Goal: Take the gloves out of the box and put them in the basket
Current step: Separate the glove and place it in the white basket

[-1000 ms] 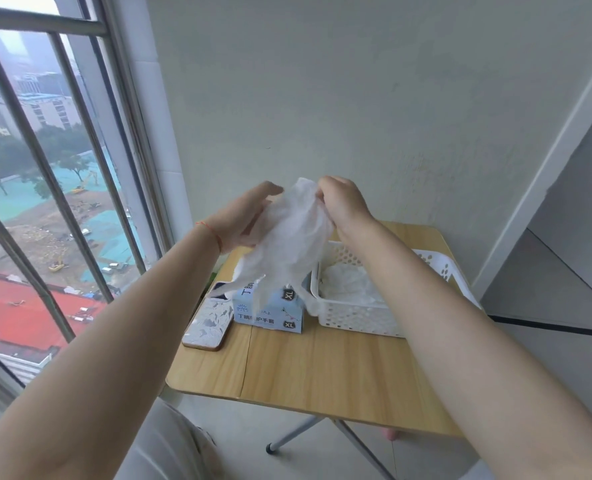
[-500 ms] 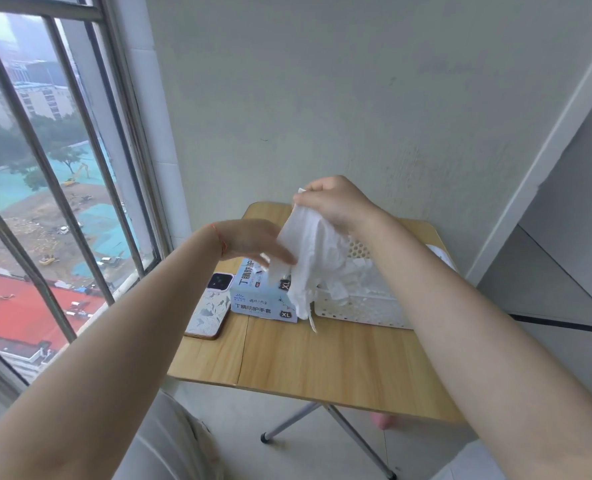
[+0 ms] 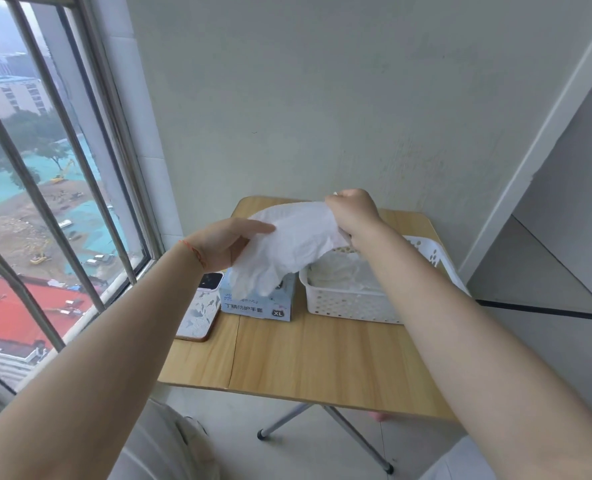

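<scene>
A white glove (image 3: 292, 242) hangs spread in the air above the table. My right hand (image 3: 355, 211) grips its cuff end over the basket. My left hand (image 3: 230, 242) holds the glove's left side, thumb under it and fingers on top. The glove's fingers dangle over the light blue glove box (image 3: 258, 303), marked XL, which stands on the table. Right of the box is the white perforated basket (image 3: 348, 303), with several white gloves (image 3: 343, 273) lying inside it.
A phone (image 3: 199, 311) in a patterned case lies left of the box on the small wooden folding table (image 3: 322, 362). A barred window runs along the left, and a wall stands close behind the table. Metal table legs show below.
The glove has been pulled out sideways and spread between both hands. My left hand, which had let go half a second ago, holds the glove again. My right hand has moved right over the basket.
</scene>
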`<action>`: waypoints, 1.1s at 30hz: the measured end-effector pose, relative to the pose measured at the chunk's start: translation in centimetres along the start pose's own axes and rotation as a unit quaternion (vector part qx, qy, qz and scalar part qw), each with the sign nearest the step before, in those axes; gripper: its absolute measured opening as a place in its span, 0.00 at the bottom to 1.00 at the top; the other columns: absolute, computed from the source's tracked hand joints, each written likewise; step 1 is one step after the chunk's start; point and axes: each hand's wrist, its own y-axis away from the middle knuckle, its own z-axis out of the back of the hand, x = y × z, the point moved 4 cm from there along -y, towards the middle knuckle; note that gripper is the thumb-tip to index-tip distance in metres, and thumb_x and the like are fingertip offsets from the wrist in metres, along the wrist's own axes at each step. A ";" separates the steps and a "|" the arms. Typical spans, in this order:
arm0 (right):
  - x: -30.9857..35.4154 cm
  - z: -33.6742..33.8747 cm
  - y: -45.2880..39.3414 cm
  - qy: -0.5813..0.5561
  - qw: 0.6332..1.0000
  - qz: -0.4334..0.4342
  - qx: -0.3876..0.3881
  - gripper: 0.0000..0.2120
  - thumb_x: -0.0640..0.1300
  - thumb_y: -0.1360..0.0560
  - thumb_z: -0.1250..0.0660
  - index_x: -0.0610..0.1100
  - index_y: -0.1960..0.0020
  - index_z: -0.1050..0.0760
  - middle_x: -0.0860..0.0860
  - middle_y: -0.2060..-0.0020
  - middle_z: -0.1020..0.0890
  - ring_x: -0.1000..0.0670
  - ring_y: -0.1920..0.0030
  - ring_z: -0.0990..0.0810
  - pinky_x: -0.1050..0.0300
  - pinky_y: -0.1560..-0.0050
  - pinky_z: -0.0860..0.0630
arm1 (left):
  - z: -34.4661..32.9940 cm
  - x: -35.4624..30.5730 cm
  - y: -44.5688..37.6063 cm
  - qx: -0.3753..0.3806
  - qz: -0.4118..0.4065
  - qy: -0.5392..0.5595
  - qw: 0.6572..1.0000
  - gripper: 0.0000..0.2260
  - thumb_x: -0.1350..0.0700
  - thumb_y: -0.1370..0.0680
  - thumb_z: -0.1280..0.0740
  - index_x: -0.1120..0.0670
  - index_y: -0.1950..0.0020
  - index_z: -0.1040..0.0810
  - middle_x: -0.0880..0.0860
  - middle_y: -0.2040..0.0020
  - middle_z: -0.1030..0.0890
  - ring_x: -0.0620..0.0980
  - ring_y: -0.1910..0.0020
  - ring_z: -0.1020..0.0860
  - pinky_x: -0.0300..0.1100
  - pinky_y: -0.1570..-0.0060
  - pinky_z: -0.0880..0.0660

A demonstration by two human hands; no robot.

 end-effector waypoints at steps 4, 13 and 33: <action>-3.8 2.1 -1.0 0.044 0.997 -0.069 0.001 0.17 0.38 0.22 0.42 0.46 0.66 0.44 0.50 0.70 0.41 0.50 0.72 0.42 0.63 0.76 0.45 | -1.2 -1.2 -2.8 -0.087 0.019 -0.101 0.991 0.15 0.55 0.22 0.32 0.62 0.39 0.21 0.60 0.44 0.17 0.58 0.47 0.19 0.48 0.47 0.22; -10.8 8.8 -2.2 0.148 0.979 -0.138 -0.025 0.16 0.40 0.19 0.45 0.37 0.34 0.30 0.41 0.43 0.24 0.44 0.51 0.25 0.60 0.67 0.36 | -9.3 -2.6 -10.8 -0.112 0.021 -0.504 0.856 0.14 0.53 0.19 0.39 0.64 0.49 0.21 0.58 0.55 0.22 0.54 0.58 0.27 0.42 0.62 0.32; -12.7 10.3 -3.1 0.422 0.904 -0.057 -0.030 0.19 0.32 0.22 0.43 0.36 0.31 0.36 0.42 0.44 0.22 0.42 0.48 0.21 0.54 0.61 0.30 | -14.3 1.5 -12.8 0.001 0.017 -0.745 0.667 0.24 0.35 0.30 0.29 0.55 0.51 0.18 0.52 0.52 0.17 0.49 0.57 0.23 0.41 0.61 0.32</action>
